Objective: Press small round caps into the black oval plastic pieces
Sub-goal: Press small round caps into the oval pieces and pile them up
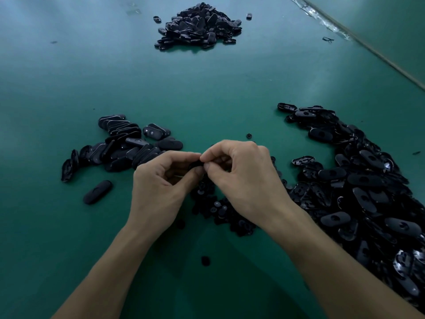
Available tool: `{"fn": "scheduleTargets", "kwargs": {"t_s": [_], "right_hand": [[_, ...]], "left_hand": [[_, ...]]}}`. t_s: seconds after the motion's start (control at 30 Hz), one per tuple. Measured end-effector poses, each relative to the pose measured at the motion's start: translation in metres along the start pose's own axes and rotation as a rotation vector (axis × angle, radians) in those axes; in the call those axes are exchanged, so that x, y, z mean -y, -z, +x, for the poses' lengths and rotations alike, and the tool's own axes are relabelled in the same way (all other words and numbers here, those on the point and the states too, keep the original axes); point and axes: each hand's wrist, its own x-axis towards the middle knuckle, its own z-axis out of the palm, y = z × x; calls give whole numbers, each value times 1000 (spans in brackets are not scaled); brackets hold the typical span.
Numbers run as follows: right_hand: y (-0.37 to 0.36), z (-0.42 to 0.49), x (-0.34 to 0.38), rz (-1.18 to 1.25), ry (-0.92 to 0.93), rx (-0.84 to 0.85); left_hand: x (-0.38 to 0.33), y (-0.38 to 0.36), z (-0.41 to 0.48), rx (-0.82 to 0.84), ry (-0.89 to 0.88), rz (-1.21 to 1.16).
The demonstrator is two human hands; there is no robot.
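Note:
My left hand (164, 180) and my right hand (243, 176) meet fingertip to fingertip over the table's middle. Together they pinch a small black piece (195, 164), mostly hidden by the fingers; I cannot tell whether it is an oval piece, a cap, or both. Beneath and between my wrists lies a heap of small round caps (218, 210). A large pile of black oval pieces (358, 187) spreads along the right. A smaller group of ovals (124, 146) lies to the left.
A third pile of ovals (199, 26) sits at the far middle of the green table (207, 88). One loose oval (97, 192) lies at the left, a single cap (205, 260) near me, another cap (248, 135) beyond my hands. A taped seam (345, 33) runs at the far right.

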Motion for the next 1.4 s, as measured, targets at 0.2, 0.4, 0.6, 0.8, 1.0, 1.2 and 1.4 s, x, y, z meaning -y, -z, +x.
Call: {"fn": "scheduleTargets", "kwargs": {"t_s": [0.2,0.4,0.6,0.8,1.0,1.2,1.4], "right_hand": [[1,0,1,10,-4,7],[-3,1,2,-44,12,-14],[-4,-1,0,-42,30,-65],[-7,-4,0,-32,37,-37],[-3,-3,2,-71,58,-31],[-2,-1,3,-27,46,-6],[-3,-1,1,-55,60,22]], "left_hand": [[1,0,0,-9,4,-17],[1,1,0,-5,3,-17],[3,1,0,-17,9,-14],[2,1,-1,-11,-7,-16],[2,0,1,-66,34,-62],[4,2,3,-73,43,-67],[3,2,2,-47,36,-60]]}}
